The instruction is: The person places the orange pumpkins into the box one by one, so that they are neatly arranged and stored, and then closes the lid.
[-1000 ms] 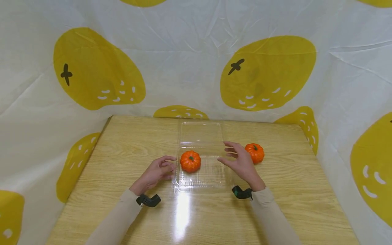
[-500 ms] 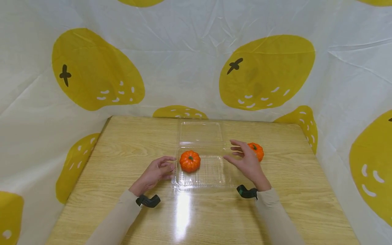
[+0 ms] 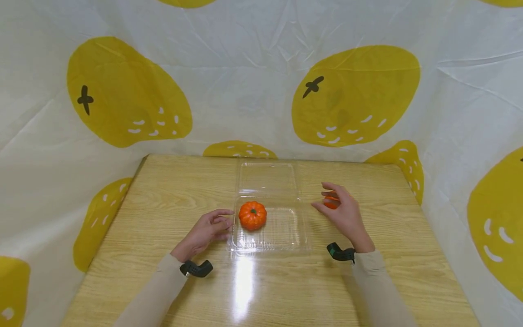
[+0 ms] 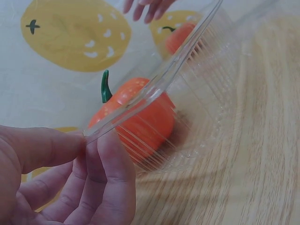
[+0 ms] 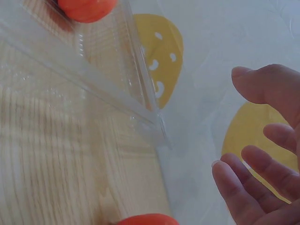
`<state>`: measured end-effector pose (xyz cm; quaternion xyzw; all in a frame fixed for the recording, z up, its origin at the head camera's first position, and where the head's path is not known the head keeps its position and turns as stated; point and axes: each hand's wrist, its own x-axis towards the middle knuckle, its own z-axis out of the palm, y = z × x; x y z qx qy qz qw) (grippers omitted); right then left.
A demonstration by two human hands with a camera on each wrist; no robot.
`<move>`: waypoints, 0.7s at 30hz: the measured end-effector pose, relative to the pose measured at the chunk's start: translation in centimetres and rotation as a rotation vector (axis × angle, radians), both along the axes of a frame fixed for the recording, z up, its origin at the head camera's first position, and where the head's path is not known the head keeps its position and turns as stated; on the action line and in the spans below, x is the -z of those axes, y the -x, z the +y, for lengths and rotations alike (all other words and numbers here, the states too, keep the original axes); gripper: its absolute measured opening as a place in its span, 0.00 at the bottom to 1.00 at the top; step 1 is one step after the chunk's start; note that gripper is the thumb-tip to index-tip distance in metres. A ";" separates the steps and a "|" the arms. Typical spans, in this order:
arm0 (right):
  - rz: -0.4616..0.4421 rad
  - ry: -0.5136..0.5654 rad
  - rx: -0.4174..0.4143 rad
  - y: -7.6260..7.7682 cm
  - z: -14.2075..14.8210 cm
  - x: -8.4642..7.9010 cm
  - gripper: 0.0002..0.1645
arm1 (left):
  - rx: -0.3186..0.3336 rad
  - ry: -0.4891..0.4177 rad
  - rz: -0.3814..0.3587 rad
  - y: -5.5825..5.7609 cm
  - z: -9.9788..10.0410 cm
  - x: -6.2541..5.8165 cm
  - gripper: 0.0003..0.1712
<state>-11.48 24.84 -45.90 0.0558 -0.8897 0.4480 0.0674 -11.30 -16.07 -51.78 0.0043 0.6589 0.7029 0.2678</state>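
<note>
A clear plastic clamshell container (image 3: 282,229) lies unfolded on the table, its lid (image 3: 267,176) flat toward the back. Inside its left part sits a small orange pumpkin (image 3: 252,216) with a green stem. At the container's left edge, my left hand (image 3: 206,231) pinches the rim (image 4: 140,101) between thumb and fingers. My right hand (image 3: 345,215) is right of the container, fingers spread and holding nothing. Behind it a second orange pumpkin (image 3: 331,203) is mostly hidden in the head view; its top (image 5: 150,220) shows at the bottom of the right wrist view.
The wood-grain table (image 3: 171,181) backs onto a white curtain (image 3: 245,91) printed with big yellow fruit. A dark wrist mount (image 3: 341,253) sits at the right wrist, another dark mount (image 3: 197,268) at the left.
My right hand has moved right, away from the container's right side, and now covers most of the second pumpkin. The left hand stays at the rim.
</note>
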 end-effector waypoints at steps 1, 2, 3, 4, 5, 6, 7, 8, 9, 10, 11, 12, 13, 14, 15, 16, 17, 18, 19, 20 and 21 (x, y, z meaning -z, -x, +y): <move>0.008 -0.011 0.009 0.0 0.2 0.0 0.41 | -0.001 0.001 -0.001 0.0 0.0 0.0 0.27; 0.022 -0.019 0.019 0.1 0.4 0.0 0.40 | -0.003 0.002 -0.005 0.0 0.0 0.0 0.27; 0.031 -0.018 0.024 0.1 0.6 0.0 0.40 | -0.003 0.002 -0.006 0.1 0.0 0.0 0.27; 0.037 -0.017 0.029 0.1 0.8 0.0 0.40 | -0.003 0.003 -0.007 0.1 0.0 0.0 0.27; 0.040 -0.010 0.032 0.1 1.0 0.0 0.40 | -0.002 0.003 -0.006 0.1 0.0 0.0 0.27; 0.042 -0.007 0.036 0.1 1.2 -0.1 0.40 | -0.002 0.002 -0.009 0.1 0.0 0.0 0.26; 0.042 -0.004 0.040 0.1 1.3 -0.2 0.40 | 0.000 0.002 -0.008 0.1 0.0 0.0 0.26; 0.041 -0.002 0.044 0.1 1.5 -0.2 0.40 | 0.000 0.003 -0.010 0.1 0.0 0.0 0.26; 0.038 0.000 0.048 0.1 1.7 -0.3 0.40 | 0.000 0.002 -0.011 0.1 0.0 0.0 0.26; 0.033 -0.001 0.052 0.0 1.9 -0.3 0.40 | -0.002 0.002 -0.015 0.1 0.1 0.0 0.26; 0.029 -0.004 0.055 0.0 2.1 -0.4 0.41 | -0.002 0.002 -0.015 0.2 0.1 0.1 0.26; 0.025 -0.008 0.059 0.0 2.2 -0.4 0.41 | -0.003 0.004 -0.017 0.2 0.1 0.1 0.26; 0.020 -0.007 0.061 -0.1 2.4 -0.4 0.41 | -0.007 0.004 -0.021 0.2 0.1 0.1 0.25; 0.017 -0.008 0.063 -0.1 2.5 -0.5 0.41 | -0.012 0.005 -0.027 0.2 0.1 0.1 0.25; 0.015 -0.010 0.062 -0.1 2.6 -0.5 0.41 | -0.015 0.006 -0.032 0.2 0.1 0.1 0.24; 0.016 -0.014 0.062 -0.2 2.7 -0.6 0.41 | -0.016 0.008 -0.034 0.2 0.1 0.1 0.24; 0.017 -0.021 0.062 -0.2 2.8 -0.6 0.41 | -0.014 0.010 -0.033 0.2 0.1 0.1 0.24; 0.018 -0.025 0.062 -0.2 2.9 -0.6 0.41 | -0.016 0.011 -0.036 0.2 0.1 0.1 0.24; 0.022 -0.032 0.062 -0.2 3.0 -0.6 0.40 | -0.019 0.010 -0.041 0.2 0.2 0.1 0.24; 0.027 -0.041 0.063 -0.2 3.2 -0.5 0.40 | -0.018 0.010 -0.042 0.2 0.2 0.1 0.24; 0.032 -0.046 0.062 -0.2 3.3 -0.5 0.40 | -0.018 0.010 -0.042 0.2 0.2 0.1 0.25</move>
